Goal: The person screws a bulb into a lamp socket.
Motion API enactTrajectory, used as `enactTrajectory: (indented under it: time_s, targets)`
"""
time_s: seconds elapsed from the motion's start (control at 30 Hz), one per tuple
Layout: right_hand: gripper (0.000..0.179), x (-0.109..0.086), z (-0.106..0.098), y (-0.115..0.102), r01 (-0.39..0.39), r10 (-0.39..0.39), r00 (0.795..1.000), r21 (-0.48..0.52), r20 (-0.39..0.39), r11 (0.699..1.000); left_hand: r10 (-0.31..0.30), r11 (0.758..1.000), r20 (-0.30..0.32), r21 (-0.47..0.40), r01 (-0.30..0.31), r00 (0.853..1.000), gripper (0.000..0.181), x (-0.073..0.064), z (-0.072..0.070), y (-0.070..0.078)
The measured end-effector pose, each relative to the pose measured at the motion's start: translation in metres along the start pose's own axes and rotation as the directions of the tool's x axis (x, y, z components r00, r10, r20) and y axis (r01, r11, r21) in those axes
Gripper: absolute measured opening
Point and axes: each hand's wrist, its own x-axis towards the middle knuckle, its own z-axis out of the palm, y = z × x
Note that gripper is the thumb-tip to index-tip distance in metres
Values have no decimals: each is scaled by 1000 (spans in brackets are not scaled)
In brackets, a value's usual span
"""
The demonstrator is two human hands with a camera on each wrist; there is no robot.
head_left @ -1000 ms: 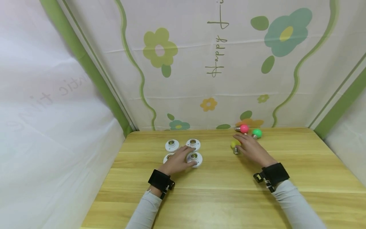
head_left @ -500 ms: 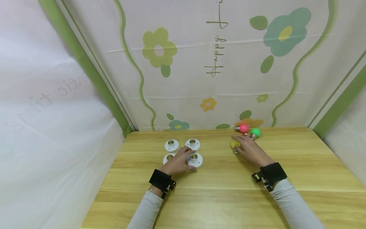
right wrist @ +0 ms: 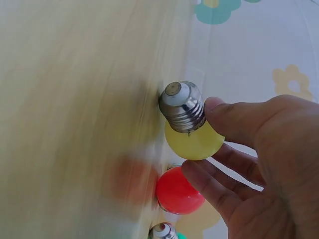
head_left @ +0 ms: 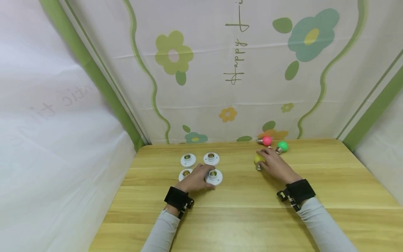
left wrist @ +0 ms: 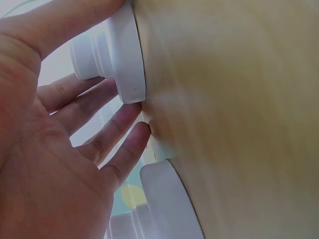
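My left hand [head_left: 196,179] holds the front right white lamp socket [head_left: 214,177] by its round base. In the left wrist view the thumb lies on one side of that socket [left wrist: 128,59] and fingers meet the other. My right hand [head_left: 277,167] pinches a yellow light bulb [head_left: 259,159] that lies with its screw base toward me. Seen from the right wrist, the thumb is at the bulb's metal base [right wrist: 184,107] and the fingertips are at the yellow globe [right wrist: 194,144]. A red bulb [right wrist: 179,191] sits just beyond, mostly hidden by the hand in the head view.
Three more white sockets stand around the left hand: back left [head_left: 188,160], back right [head_left: 211,159] and front left [head_left: 185,174], partly covered. A pink bulb [head_left: 267,141] and a green bulb [head_left: 282,146] lie near the table's [head_left: 245,217] back edge, against the flowered curtain [head_left: 201,87].
The left thumb and fingers have closed in on the front right socket's base. My right fingers have drawn in around the yellow bulb. The sockets stay in about the same places.
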Motion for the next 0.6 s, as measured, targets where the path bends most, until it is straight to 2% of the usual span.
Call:
enactTrajectory:
  time_s: [0.3, 0.6]
  targets:
    - [43, 0, -3, 0, -3, 3, 1000, 20, 8, 1000, 19, 999, -12, 27, -18, 1000, 70, -1, -2, 3]
    - [41, -1, -1, -1, 2, -3, 1000, 10, 12, 1000, -10, 1000, -4, 15, 10, 1000, 76, -3, -1, 5]
